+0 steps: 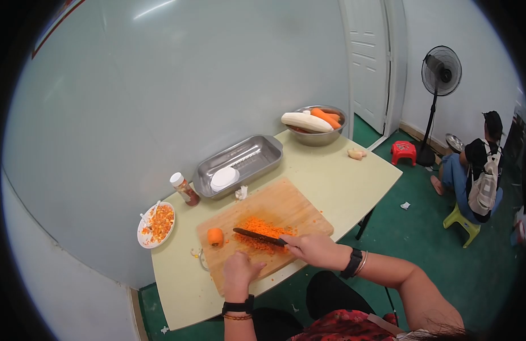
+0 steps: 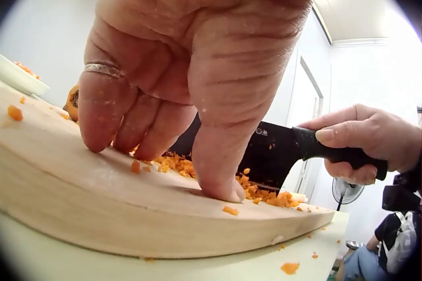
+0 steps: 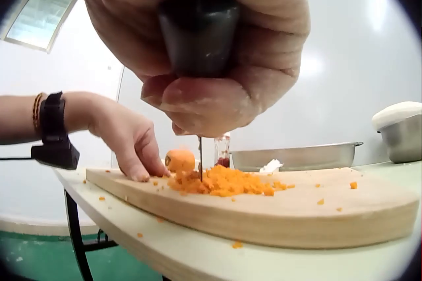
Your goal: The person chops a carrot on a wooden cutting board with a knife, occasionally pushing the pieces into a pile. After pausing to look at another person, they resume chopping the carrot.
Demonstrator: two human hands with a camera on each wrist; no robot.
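Note:
My right hand grips the black handle of a kitchen knife. Its dark blade stands edge-down in a heap of finely chopped carrot on a wooden cutting board. On the board's near left part, my left hand touches the wood with its fingertips and thumb, holding nothing. Beyond that hand lies an uncut piece of carrot. In the left wrist view the broad blade passes behind the left thumb, with carrot bits scattered around.
Behind the board are a metal tray with a white disc, a spice jar and a plate of chopped food. A metal bowl of vegetables stands at the far right corner. A seated person and a fan are off to the right.

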